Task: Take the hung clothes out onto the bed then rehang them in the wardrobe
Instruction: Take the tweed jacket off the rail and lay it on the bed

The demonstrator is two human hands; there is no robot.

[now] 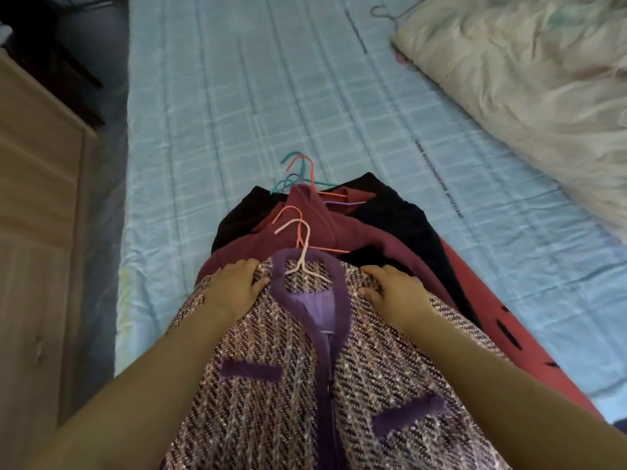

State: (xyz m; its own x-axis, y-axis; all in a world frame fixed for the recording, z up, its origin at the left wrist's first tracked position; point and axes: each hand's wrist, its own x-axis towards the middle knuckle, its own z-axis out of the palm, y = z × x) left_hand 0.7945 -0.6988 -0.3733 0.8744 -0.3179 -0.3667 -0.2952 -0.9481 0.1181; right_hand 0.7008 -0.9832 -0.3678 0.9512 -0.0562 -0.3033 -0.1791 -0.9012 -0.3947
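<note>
Tweed jacket (pixel 288 385): nubbly diagonal weave in pink, white and black, edged in fuzzy purple round the collar and down the front opening, with two purple pocket strips and lilac lining at the neck. Hung on a white hanger (pixel 302 252), hook poking out past the collar. Topmost on a pile at the near end of the bed (pixel 237 96), over a maroon garment (pixel 339 228), a black garment (pixel 400 218) and a red garment with black dashes (pixel 509 340) (coloured hanger hooks (pixel 298 167) in teal, coral and lilac bunched just beyond). Long axis along the bed's length: collar and hook pointing away from the person, hem toward the camera and out of frame. Left hand (pixel 234 283) gripping the shoulder on its own side, right hand (pixel 393 286) the other, fingers curled over the shoulder tops, thumbs on the front. Rumpled duvet (pixel 526 79) at far right; wooden dresser (pixel 34 198) left of the bed.
</note>
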